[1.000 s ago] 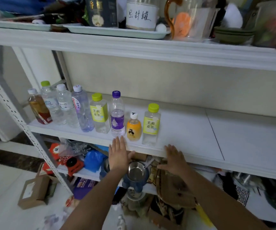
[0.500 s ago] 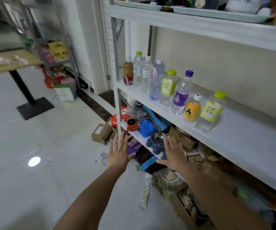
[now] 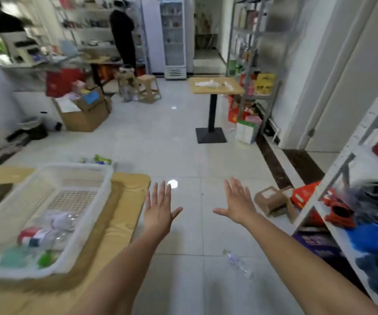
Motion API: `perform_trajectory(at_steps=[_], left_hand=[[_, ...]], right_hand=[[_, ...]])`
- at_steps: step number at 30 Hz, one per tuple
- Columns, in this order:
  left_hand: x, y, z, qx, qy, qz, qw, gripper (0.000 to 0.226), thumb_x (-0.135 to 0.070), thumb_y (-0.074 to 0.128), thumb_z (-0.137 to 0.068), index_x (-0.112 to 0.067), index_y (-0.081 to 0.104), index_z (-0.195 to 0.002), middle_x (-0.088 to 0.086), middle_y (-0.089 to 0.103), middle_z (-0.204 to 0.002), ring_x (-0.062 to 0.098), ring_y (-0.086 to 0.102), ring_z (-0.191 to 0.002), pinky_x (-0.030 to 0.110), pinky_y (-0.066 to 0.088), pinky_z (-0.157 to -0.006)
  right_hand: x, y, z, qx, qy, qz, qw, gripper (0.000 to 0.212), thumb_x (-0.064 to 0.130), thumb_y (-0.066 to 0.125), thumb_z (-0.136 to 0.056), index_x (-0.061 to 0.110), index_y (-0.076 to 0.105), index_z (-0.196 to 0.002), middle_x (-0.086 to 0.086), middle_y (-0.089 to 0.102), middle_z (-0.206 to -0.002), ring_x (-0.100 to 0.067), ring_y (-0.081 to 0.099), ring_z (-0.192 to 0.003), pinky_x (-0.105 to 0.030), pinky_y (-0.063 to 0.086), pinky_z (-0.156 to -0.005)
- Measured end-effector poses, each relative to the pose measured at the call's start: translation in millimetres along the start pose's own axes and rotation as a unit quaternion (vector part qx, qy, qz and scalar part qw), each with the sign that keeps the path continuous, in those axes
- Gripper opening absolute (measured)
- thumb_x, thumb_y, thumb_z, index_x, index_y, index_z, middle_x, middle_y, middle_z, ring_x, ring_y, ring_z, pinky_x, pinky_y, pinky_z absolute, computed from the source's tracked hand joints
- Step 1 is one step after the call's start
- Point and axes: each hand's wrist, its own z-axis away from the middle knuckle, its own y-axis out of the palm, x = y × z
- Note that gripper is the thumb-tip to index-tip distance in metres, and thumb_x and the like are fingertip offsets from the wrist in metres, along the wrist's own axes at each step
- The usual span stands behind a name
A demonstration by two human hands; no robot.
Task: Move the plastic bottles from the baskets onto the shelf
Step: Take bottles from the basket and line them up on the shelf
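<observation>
A clear plastic basket [image 3: 106, 178] stands on a wooden table [image 3: 126, 201] at the lower left. Several plastic bottles [image 3: 38, 235] lie blurred in its near end. My left hand [image 3: 159, 210] hovers open over the floor, just right of the table's edge, holding nothing. To its right my right hand [image 3: 238, 204] is open too, fingers spread and empty. The white shelf [image 3: 333, 178] shows only at the far right edge; the bottles standing on it are out of view.
A clear bottle [image 3: 238, 262] lies on the tiled floor below my right arm. A small cardboard box [image 3: 272, 200] sits by the shelf's foot. A pedestal table [image 3: 215, 87] stands mid-room, cardboard boxes [image 3: 83, 110] at left, a person [image 3: 124, 30] far back.
My view has swung left, away from the shelf with its row of bottles, to the room and the basket on the table. Both hands have stayed open and empty.
</observation>
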Motion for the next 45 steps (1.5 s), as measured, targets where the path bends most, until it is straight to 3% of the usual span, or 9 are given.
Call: perform_trajectory(at_steps=[8,13,17,20,24,28,36,40,45], left_hand=[[198.5,-4.6,78.5,0.001,-0.225,0.008,0.974,0.082,-0.063,0.018,-0.094,-0.013,-0.007,-0.153,0.008,-0.011,-0.161,0.03,-0.014,-0.148,0.046,-0.012,-0.118],[240.4,6.7,123.3,0.024,-0.315,0.015,0.949,0.086,-0.068,0.002,-0.087,-0.014,-0.013,-0.152,0.009,-0.018,-0.16,0.03,-0.018,-0.146,0.045,-0.016,-0.117],[259.7,13.6,143.1,0.046,-0.353,0.001,0.934,0.105,-0.071,-0.037,-0.062,-0.015,-0.019,-0.149,0.007,-0.024,-0.157,0.03,-0.021,-0.145,0.045,-0.015,-0.116],[278.2,19.5,150.2,0.047,-0.387,-0.003,0.921,0.099,-0.064,-0.04,-0.062,-0.016,-0.022,-0.148,0.006,-0.027,-0.156,0.03,-0.02,-0.146,0.046,-0.013,-0.117],[292.5,39.7,143.7,0.07,-0.419,-0.001,0.905,0.065,-0.053,0.001,-0.096,-0.021,-0.025,-0.146,0.006,-0.027,-0.157,0.026,-0.023,-0.145,0.044,-0.014,-0.116],[300.7,52.1,115.6,0.093,-0.437,0.015,0.894,0.069,-0.044,0.026,-0.103,-0.023,-0.021,-0.149,0.004,-0.028,-0.156,0.025,-0.025,-0.145,0.044,-0.015,-0.117],[300.6,72.1,89.1,0.14,-0.474,-0.019,0.869,0.073,-0.044,0.03,-0.102,-0.022,-0.022,-0.148,0.003,-0.03,-0.153,0.025,-0.019,-0.147,0.042,-0.014,-0.117],[299.0,69.0,84.9,0.166,-0.496,-0.02,0.852,0.078,-0.044,0.035,-0.101,-0.022,-0.022,-0.149,0.0,-0.035,-0.147,0.025,-0.018,-0.147,0.042,-0.011,-0.118],[299.2,70.0,81.3,0.18,-0.513,-0.021,0.839,0.081,-0.024,0.038,-0.1,-0.025,-0.028,-0.146,0.001,-0.035,-0.151,0.025,-0.02,-0.146,0.043,-0.008,-0.118]], right_hand=[[233.5,31.5,-37.0,0.039,-0.246,0.038,0.968,0.104,0.062,0.052,-0.086,0.011,-0.008,-0.152,-0.012,-0.018,-0.159,-0.025,-0.016,-0.147,-0.045,-0.005,-0.119],[304.7,48.6,-44.7,0.055,-0.315,0.034,0.947,0.107,0.063,0.057,-0.082,0.012,-0.006,-0.153,-0.011,-0.013,-0.16,-0.026,-0.011,-0.148,-0.046,0.001,-0.12],[341.1,59.4,-60.2,0.065,-0.351,0.024,0.934,0.106,0.063,0.058,-0.082,0.013,-0.004,-0.153,-0.009,-0.01,-0.161,-0.025,-0.008,-0.148,-0.045,0.004,-0.119],[365.8,68.2,-77.4,0.07,-0.386,0.033,0.919,0.105,0.063,0.056,-0.083,0.013,-0.004,-0.153,-0.009,-0.01,-0.16,-0.025,-0.007,-0.148,-0.044,0.004,-0.119],[390.2,84.0,-105.6,0.089,-0.433,0.071,0.894,0.103,0.062,0.054,-0.085,0.013,-0.006,-0.153,-0.01,-0.01,-0.16,-0.025,-0.006,-0.148,-0.045,0.003,-0.12],[401.2,95.0,-149.8,0.108,-0.469,0.085,0.872,0.095,0.056,0.052,-0.089,0.014,-0.004,-0.153,-0.01,-0.008,-0.161,-0.024,-0.005,-0.148,-0.046,0.003,-0.12],[427.2,107.9,-225.9,0.105,-0.546,0.159,0.816,0.088,0.037,0.058,-0.092,0.016,-0.002,-0.153,-0.008,-0.007,-0.161,-0.024,-0.004,-0.149,-0.045,-0.001,-0.118],[449.6,121.2,-230.3,0.103,-0.618,0.192,0.756,0.09,0.011,0.057,-0.09,0.024,-0.006,-0.153,-0.001,-0.011,-0.161,-0.021,-0.01,-0.148,-0.045,-0.003,-0.119],[469.0,127.7,-230.4,0.094,-0.687,0.239,0.68,0.099,0.0,0.058,-0.085,0.04,-0.005,-0.151,0.002,-0.016,-0.16,-0.022,-0.013,-0.148,-0.049,0.0,-0.118]])
